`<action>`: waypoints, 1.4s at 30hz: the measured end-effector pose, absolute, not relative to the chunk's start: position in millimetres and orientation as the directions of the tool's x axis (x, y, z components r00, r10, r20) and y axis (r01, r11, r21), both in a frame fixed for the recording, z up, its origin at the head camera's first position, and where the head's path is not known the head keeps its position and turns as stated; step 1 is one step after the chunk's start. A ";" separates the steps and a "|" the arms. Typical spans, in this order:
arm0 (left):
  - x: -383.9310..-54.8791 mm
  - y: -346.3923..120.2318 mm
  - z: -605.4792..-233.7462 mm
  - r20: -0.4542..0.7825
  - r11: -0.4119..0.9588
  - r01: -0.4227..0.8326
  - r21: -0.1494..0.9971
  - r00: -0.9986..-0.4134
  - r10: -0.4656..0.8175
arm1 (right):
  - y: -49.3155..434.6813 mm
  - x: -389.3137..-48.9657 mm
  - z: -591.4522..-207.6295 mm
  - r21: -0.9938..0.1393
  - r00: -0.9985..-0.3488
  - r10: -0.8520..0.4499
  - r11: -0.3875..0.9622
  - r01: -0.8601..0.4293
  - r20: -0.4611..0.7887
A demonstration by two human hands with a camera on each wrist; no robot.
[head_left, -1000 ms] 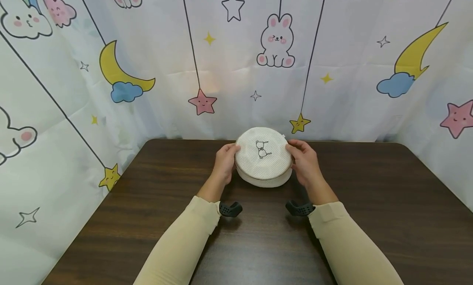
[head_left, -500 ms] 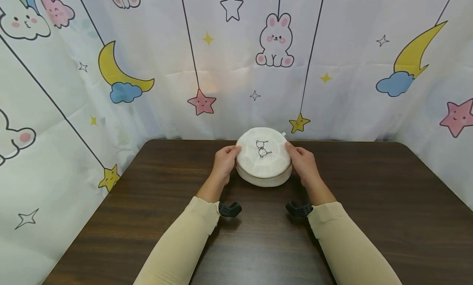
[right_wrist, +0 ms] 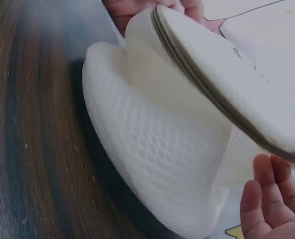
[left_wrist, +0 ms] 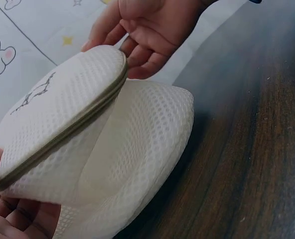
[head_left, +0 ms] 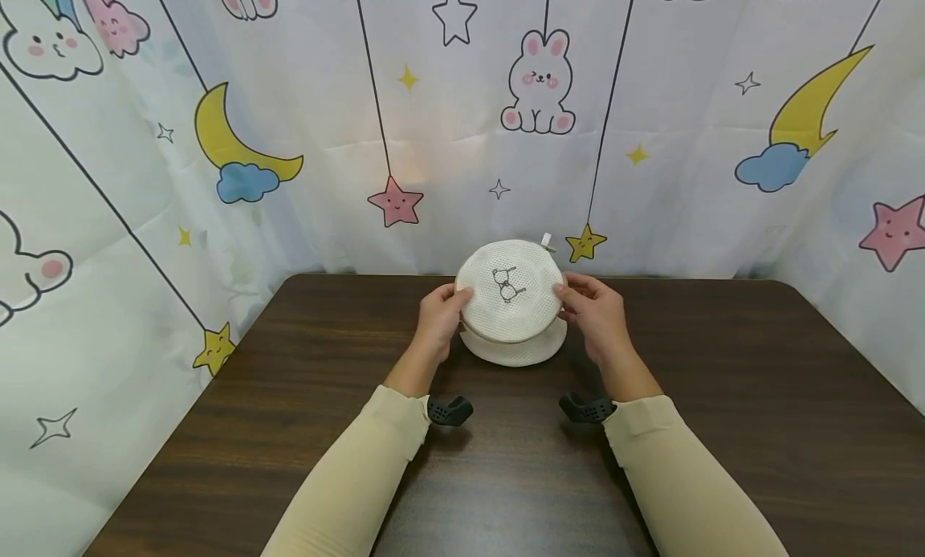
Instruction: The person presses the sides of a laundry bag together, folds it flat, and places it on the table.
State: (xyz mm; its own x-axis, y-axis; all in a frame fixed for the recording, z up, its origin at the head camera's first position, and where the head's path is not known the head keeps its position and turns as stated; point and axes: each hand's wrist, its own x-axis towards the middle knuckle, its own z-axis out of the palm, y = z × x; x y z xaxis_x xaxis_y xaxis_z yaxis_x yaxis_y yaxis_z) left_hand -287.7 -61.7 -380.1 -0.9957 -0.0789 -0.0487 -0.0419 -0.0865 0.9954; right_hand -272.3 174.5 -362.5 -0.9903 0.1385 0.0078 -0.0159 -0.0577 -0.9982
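On the dark wooden tabletop (head_left: 737,396), or just above it, I can't tell which, a round white mesh laundry bag (head_left: 509,316) tilts between both sets of fingers. The left hand (head_left: 438,318) and right hand (head_left: 600,318) pinch its upper rim, thumbs on top. Best to grip lightly and evenly, sparing the brown zip (right_wrist: 202,85) beside the fingertips; a bear-like drawing (head_left: 507,285) lies between them, a white tab (head_left: 546,239) beyond the right ones.

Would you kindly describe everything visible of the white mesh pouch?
The white mesh pouch is round and looks soft, with a dark drawing on top, a brownish zipper round the rim and a small white tab at the far edge. Its top is tilted above a creased side wall; its base seems to rest on the table. The left hand and right hand pinch opposite edges.
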 end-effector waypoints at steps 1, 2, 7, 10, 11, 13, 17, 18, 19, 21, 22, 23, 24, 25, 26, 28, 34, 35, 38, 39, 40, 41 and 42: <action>-287.5 -61.5 -380.1 -0.049 -0.091 -0.042 0.995 -0.996 -0.076 | 174.4 -272.3 -362.3 -0.995 -0.990 0.139 -0.100 -0.023 0.009; -287.1 -61.6 -380.1 -0.049 -0.095 -0.042 0.995 -0.996 -0.072 | 174.4 -272.3 -362.3 -0.990 -0.991 0.136 -0.142 -0.027 0.008; -285.2 -61.4 -379.5 -0.046 -0.121 -0.042 0.992 -0.998 -0.037 | 175.0 -272.1 -363.5 -0.953 -0.996 0.092 -0.303 -0.026 -0.002; -285.1 -61.5 -379.3 -0.044 -0.122 -0.042 0.992 -0.999 -0.013 | 174.9 -272.4 -365.2 -0.949 -0.998 0.060 -0.316 -0.014 -0.005; -285.2 -61.6 -379.2 -0.044 -0.122 -0.043 0.992 -0.999 -0.007 | 174.9 -272.6 -366.0 -0.950 -0.999 0.054 -0.312 -0.009 -0.008; -285.3 -61.8 -379.0 -0.051 -0.123 -0.051 0.991 -0.999 -0.004 | 175.1 -273.1 -367.5 -0.954 -0.999 0.045 -0.301 0.001 -0.015; -285.7 -62.9 -379.5 -0.088 -0.113 -0.086 0.990 -0.996 -0.016 | 175.5 -274.6 -371.1 -0.963 -0.998 0.050 -0.269 0.021 -0.036; -285.7 -63.2 -379.5 -0.099 -0.109 -0.096 0.989 -0.995 -0.023 | 175.4 -275.0 -371.9 -0.965 -0.998 0.051 -0.262 0.026 -0.040; -285.7 -63.6 -379.7 -0.108 -0.102 -0.105 0.989 -0.994 -0.027 | 175.3 -275.2 -372.6 -0.967 -0.998 0.052 -0.252 0.029 -0.043; -285.9 -63.9 -380.0 -0.121 -0.085 -0.118 0.989 -0.992 -0.034 | 174.7 -276.0 -374.3 -0.974 -0.997 0.058 -0.225 0.033 -0.047; -286.1 -64.0 -380.1 -0.125 -0.076 -0.123 0.990 -0.991 -0.035 | 174.4 -276.2 -374.9 -0.977 -0.997 0.062 -0.211 0.034 -0.048; -286.6 -63.9 -380.5 -0.127 -0.066 -0.124 0.990 -0.991 -0.036 | 174.1 -276.7 -375.8 -0.980 -0.997 0.065 -0.198 0.034 -0.048; -286.9 -63.9 -380.7 -0.125 -0.055 -0.123 0.991 -0.991 -0.038 | 173.7 -277.0 -376.6 -0.983 -0.996 0.070 -0.180 0.036 -0.049; -287.4 -63.6 -381.0 -0.122 -0.047 -0.120 0.992 -0.992 -0.040 | 173.3 -277.3 -377.3 -0.986 -0.996 0.076 -0.160 0.038 -0.050; -287.7 -63.4 -381.3 -0.117 -0.038 -0.116 0.993 -0.992 -0.044 | 172.8 -277.7 -378.1 -0.989 -0.995 0.083 -0.142 0.039 -0.051; -288.5 -63.1 -381.7 -0.098 -0.013 -0.097 0.995 -0.994 -0.048 | 171.9 -278.0 -378.9 -0.994 -0.994 0.096 -0.103 0.043 -0.053; -289.1 -62.8 -383.8 0.006 0.071 0.005 0.997 -1.000 -0.011 | 168.9 -278.3 -380.1 -0.999 -0.990 0.134 0.000 0.040 -0.040; -289.2 -62.8 -384.2 0.025 0.080 0.025 0.996 -1.000 0.002 | 168.7 -278.3 -380.4 -0.999 -0.990 0.136 0.012 0.037 -0.035; -289.4 -62.8 -385.3 0.065 0.087 0.068 0.994 -0.997 0.037 | 168.2 -277.9 -380.6 -0.999 -0.991 0.130 0.037 0.035 -0.030; -289.8 -62.8 -385.6 0.069 0.074 0.072 0.995 -0.997 0.046 | 168.5 -277.9 -380.8 -0.999 -0.992 0.122 0.034 0.036 -0.031; -290.0 -62.7 -385.5 0.068 0.062 0.071 0.996 -0.996 0.051 | 169.1 -277.8 -381.2 -0.999 -0.994 0.108 0.028 0.033 -0.030; -290.2 -62.7 -385.4 0.063 0.051 0.066 0.997 -0.997 0.053 | 170.1 -277.9 -381.6 -0.999 -0.995 0.094 0.016 0.031 -0.030; -290.6 -62.6 -385.4 0.057 0.038 0.059 0.998 -0.997 0.051 | 171.0 -277.8 -381.7 -1.000 -0.996 0.079 0.004 0.030 -0.029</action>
